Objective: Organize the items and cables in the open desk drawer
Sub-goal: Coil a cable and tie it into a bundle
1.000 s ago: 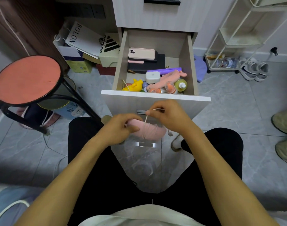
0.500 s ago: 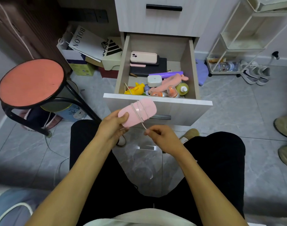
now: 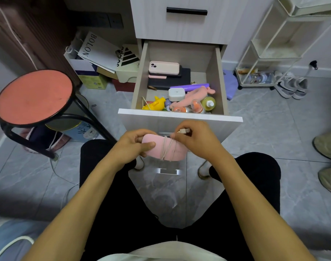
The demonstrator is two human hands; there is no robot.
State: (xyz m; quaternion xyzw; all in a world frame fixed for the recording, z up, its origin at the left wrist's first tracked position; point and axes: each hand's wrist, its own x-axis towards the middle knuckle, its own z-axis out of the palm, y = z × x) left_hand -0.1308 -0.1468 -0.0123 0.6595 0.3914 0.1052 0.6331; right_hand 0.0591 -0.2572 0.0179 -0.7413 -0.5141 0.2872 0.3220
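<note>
Head-cam view down over a seated person's lap, both bare forearms reaching fwd to centre frame. Left hand [image 3: 131, 146] is curled round the left end of a pink oval device [image 3: 165, 149], thumb on top, holding it level just below the open drawer's front panel [image 3: 179, 117]. A thin cream cable [image 3: 166, 149] is looped several times round the device's middle. Right hand [image 3: 195, 139], at 3 o'clock of the device and touching its right end, pinches the cable's plug end [image 3: 184, 131] btwn thumb and fingertips.

At 12 o'clock of the hands, the drawer holds: a pink phone [image 3: 164, 67] stacked on dark flat items at the back; a white square case [image 3: 176, 94], purple stick [image 3: 189, 86], pink soft toy [image 3: 193, 97], yellow toy [image 3: 155, 104] and a green bottle w/ white cap [image 3: 209, 103] crowded at the front.

At 9 o'clock, well apart, a round red-topped stool [image 3: 33, 97]. At 2 o'clock, a white wire rack [image 3: 270, 46] w/ shoes [image 3: 291, 85] beside it on the grey tile floor.
</note>
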